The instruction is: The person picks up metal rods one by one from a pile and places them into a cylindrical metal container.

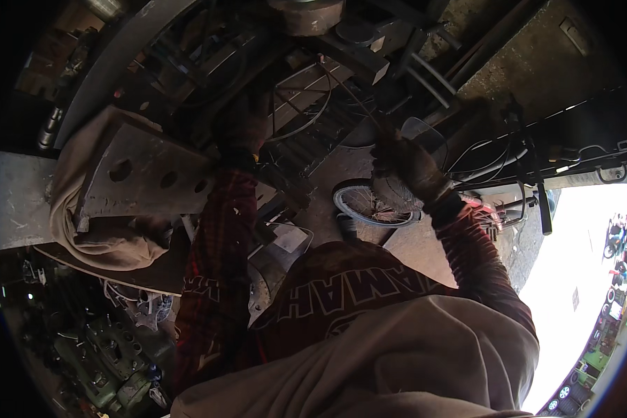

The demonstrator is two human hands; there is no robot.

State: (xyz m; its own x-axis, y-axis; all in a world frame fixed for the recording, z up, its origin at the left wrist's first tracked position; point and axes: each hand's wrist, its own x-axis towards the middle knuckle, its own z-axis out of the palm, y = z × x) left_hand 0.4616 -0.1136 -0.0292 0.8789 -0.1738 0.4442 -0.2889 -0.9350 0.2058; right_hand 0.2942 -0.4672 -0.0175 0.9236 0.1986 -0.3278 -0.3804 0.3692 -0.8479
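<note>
My right hand [407, 167], in a dark work glove, is closed at the lower end of a thin metal rod [352, 94]. The rod slants up and left, and its far tip lies among dark metal frame parts. In deep shadow, my left hand [244, 125] reaches up to the left of a thin curved metal hoop [317, 118]. Its fingers are too dark to make out. A heavy metal bar [352, 59] juts out just above the rod.
Left of my left arm is a metal plate with round holes [139, 171], with a beige cloth [118, 254] draped around it. A bicycle wheel [376, 205] stands below my right hand. A red bicycle [491, 216] is by the bright doorway. Green machinery [104, 355] fills the lower left.
</note>
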